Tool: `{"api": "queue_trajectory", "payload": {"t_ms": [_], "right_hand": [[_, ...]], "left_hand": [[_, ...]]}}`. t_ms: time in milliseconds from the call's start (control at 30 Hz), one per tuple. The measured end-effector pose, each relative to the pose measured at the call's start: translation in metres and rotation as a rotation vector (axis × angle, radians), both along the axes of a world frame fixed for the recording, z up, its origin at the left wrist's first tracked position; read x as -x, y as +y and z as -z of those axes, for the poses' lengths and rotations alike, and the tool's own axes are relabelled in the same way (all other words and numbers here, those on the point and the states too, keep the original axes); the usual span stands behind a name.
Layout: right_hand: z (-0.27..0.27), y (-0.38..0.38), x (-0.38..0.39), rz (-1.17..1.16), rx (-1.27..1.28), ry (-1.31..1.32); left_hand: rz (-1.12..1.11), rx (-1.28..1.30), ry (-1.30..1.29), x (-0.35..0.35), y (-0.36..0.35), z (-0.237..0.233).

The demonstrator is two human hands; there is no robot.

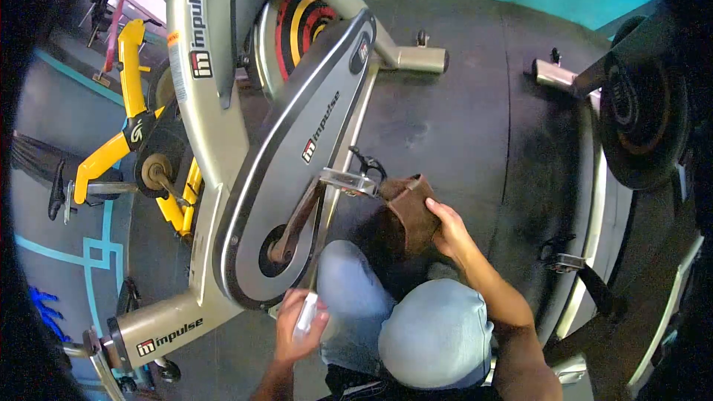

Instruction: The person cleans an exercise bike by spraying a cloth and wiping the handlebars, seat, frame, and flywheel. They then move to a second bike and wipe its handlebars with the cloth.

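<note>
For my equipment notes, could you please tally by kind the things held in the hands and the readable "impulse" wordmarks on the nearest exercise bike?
Brown cloth, right hand: 1
White object, left hand: 1
"impulse" wordmarks: 3
Total: 5

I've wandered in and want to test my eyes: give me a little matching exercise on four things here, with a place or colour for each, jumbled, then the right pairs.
Things
1. cloth
2. white item
3. jeans
4. pedal by the cloth

Places and colours
A. light blue
B. at the end of a crank
C. in the right hand
D. in the left hand

Right pairs: 1-C, 2-D, 3-A, 4-B
</note>
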State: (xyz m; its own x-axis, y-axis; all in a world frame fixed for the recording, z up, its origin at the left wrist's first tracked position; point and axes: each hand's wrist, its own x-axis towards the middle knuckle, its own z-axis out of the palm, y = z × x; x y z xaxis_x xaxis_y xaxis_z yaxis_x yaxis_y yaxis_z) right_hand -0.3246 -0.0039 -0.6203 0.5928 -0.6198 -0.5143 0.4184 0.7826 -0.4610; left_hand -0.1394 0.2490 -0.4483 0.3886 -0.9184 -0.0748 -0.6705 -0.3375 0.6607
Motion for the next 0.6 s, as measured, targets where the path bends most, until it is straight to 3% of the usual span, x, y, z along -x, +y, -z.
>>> {"api": "queue_trajectory", "payload": {"t_ms": [67, 133, 300, 367, 400, 467, 533, 567, 600], "right_hand": [[-0.028, -0.006, 0.021, -0.057, 0.159, -0.136], [-0.051, -0.013, 0.036, -0.148, 0.495, -0.269], [-0.11, -0.026, 0.071, -0.269, 0.555, -0.291], [-0.123, -0.032, 0.08, -0.28, 0.639, -0.31], [-0.129, -0.038, 0.084, -0.286, 0.714, -0.327], [-0.154, -0.049, 0.098, -0.254, 1.05, -0.316], [-0.143, -0.057, 0.111, -0.088, 1.182, -0.544], [-0.14, -0.064, 0.125, -0.102, 1.195, -0.481], [-0.138, -0.069, 0.139, -0.114, 1.198, -0.416]], "left_hand": [[0.068, 0.095, 0.175, 0.013, -0.034, -0.006], [0.276, 0.184, 0.129, 0.014, -0.071, 0.011], [0.54, 0.257, 0.587, 0.052, -0.142, 0.022], [0.596, 0.34, 0.616, 0.064, -0.156, 0.026], [0.62, 0.236, 0.615, 0.067, -0.16, 0.024], [0.639, 0.157, 0.592, 0.071, -0.172, 0.022], [0.694, 0.226, 0.518, 0.074, -0.181, 0.026], [0.693, 0.21, 0.512, 0.078, -0.186, 0.019], [0.778, 0.32, 0.293, 0.078, -0.192, 0.016]]}}
